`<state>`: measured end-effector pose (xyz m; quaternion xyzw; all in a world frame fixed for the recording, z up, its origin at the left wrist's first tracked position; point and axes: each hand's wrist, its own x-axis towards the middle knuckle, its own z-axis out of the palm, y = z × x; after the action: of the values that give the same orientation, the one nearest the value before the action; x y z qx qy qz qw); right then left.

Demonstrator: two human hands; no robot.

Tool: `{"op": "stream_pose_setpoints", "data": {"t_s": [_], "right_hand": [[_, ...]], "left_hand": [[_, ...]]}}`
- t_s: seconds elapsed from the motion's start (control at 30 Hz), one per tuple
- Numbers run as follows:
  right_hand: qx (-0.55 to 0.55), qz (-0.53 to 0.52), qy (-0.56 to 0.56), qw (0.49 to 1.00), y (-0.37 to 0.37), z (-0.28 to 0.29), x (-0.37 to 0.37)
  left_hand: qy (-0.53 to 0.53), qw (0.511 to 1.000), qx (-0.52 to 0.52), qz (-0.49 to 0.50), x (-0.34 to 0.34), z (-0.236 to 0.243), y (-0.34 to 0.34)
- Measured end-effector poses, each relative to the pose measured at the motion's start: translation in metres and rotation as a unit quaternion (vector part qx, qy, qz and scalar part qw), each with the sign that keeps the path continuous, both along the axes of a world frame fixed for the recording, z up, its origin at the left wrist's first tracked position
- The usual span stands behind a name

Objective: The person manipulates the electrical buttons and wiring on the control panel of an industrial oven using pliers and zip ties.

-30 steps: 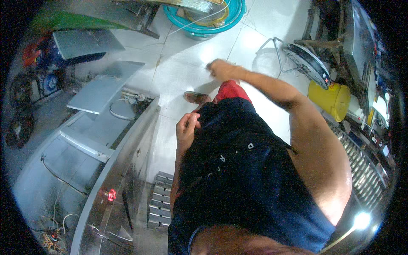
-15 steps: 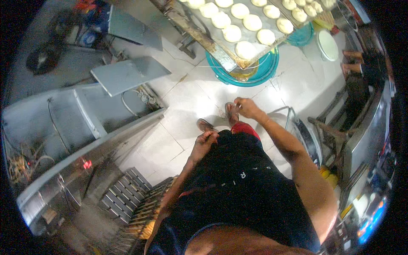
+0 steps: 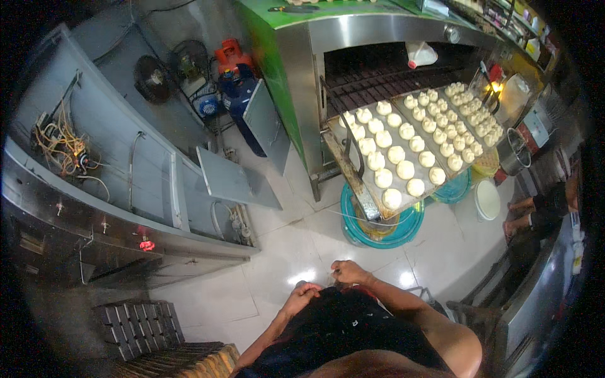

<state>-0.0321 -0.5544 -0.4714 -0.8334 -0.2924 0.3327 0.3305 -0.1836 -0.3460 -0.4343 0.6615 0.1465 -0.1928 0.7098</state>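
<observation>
My left hand [image 3: 300, 298] is closed at my waist against the lower edge of my black garment [image 3: 353, 321]; what its fingertips pinch is too small to tell. My right hand [image 3: 349, 272] is held just forward and right of it, fingers curled round something small that I cannot make out. Ahead of me, metal trays [image 3: 374, 206] of white shaped dough pieces rest at the mouth of a steel-fronted oven [image 3: 350, 31] with a green side. A turquoise tub [image 3: 350, 230] stands on the floor below the trays' near corner.
An open steel cabinet [image 3: 201, 255] with loose wires and hinged panels runs along the left, gas cylinders [image 3: 234, 60] behind it. Stacked slatted metal pieces [image 3: 142, 327] lie lower left. At right are a white bucket [image 3: 487, 199], a steel table [image 3: 539, 283] and another person's legs [image 3: 529, 211].
My view has swung up from my body toward the oven, bringing the dough trays fully into sight. Both hands now sit lower in the picture, still near my waist, the right one closer to the left.
</observation>
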Motion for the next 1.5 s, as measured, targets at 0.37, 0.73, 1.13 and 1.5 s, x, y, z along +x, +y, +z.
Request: {"op": "stream_pose_setpoints", "data": {"t_s": [0.37,0.73,1.13,1.5], "right_hand": [[0.025,0.16,0.038,0.986,0.093,0.079,-0.007],[0.164,-0.098,-0.68,0.708,0.162,0.499,0.333],[-0.052,-0.058,-0.592,0.802,0.195,0.508,0.536],[0.083,-0.038,-0.673,0.734,0.147,0.479,0.603]], "left_hand": [[-0.02,0.999,0.005,-0.03,-0.03,0.033,0.031],[-0.224,0.904,0.198,0.305,0.042,0.096,0.112],[-0.486,0.612,0.147,0.607,0.133,0.393,0.26],[-0.461,0.293,0.59,0.594,0.189,0.406,0.342]]}}
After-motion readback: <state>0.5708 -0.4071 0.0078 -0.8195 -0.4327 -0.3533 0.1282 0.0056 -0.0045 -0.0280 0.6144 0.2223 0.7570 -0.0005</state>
